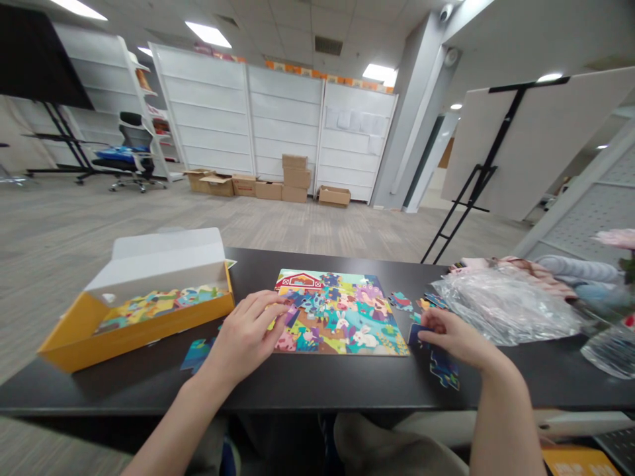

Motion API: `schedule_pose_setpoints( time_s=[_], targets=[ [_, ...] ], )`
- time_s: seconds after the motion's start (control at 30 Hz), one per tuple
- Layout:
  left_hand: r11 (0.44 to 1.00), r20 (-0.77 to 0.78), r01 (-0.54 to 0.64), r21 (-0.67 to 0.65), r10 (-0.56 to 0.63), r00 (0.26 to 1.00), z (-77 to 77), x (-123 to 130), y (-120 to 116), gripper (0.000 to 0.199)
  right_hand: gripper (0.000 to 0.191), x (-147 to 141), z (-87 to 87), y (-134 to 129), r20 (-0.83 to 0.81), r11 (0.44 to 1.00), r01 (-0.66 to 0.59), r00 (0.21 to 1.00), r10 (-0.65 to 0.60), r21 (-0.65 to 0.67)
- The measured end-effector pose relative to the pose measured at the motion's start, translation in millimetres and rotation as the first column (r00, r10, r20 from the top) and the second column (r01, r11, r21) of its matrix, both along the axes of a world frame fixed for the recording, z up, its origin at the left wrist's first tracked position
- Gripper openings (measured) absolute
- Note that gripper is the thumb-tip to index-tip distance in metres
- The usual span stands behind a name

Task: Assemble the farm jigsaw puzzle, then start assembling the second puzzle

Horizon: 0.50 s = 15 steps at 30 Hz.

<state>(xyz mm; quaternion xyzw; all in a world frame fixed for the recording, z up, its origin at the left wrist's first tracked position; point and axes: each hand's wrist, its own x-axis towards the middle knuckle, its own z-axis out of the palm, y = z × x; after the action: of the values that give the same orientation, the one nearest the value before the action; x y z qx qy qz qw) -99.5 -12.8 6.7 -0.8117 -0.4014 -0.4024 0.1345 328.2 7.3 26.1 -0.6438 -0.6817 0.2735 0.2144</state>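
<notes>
A colourful jigsaw puzzle [342,317] with farm animals and a red barn lies on the dark table. My left hand [254,325] rests over its left edge, fingers reaching onto the picture with thumb and index apart; I see nothing gripped there. Just off the puzzle's right edge, my right hand [449,336] pinches a dark blue puzzle piece [415,333]. Beneath that hand lie more dark blue pieces [444,369]. Loose pieces [401,301] sit beside the puzzle's upper right corner. Blue-green pieces [196,355] lie left of my left wrist, partly hidden by it.
An open yellow box [143,330] with puzzle pieces inside stands on the left of the table [327,383]. To the right are a clear plastic bag [510,311], folded cloths [580,271] and a glass vase [612,347]. A board on a black stand [489,152] rises behind.
</notes>
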Motion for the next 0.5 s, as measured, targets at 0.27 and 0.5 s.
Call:
schedule_pose_setpoints(
  time_s=[0.27,0.5],
  targets=[
    [0.999,0.011,0.037,-0.031,-0.036,0.999,-2.5,10.8,0.7,0.012,0.041,-34.0,13.5,6.0,-0.264,0.990,-0.055,0.960,0.089,0.133],
    [0.975,-0.107,0.084,-0.203,-0.108,0.988,-7.7,35.4,-0.8,0.015,0.030,-88.9,8.3,29.3,-0.310,0.975,-0.066,0.942,0.132,0.214]
  ],
)
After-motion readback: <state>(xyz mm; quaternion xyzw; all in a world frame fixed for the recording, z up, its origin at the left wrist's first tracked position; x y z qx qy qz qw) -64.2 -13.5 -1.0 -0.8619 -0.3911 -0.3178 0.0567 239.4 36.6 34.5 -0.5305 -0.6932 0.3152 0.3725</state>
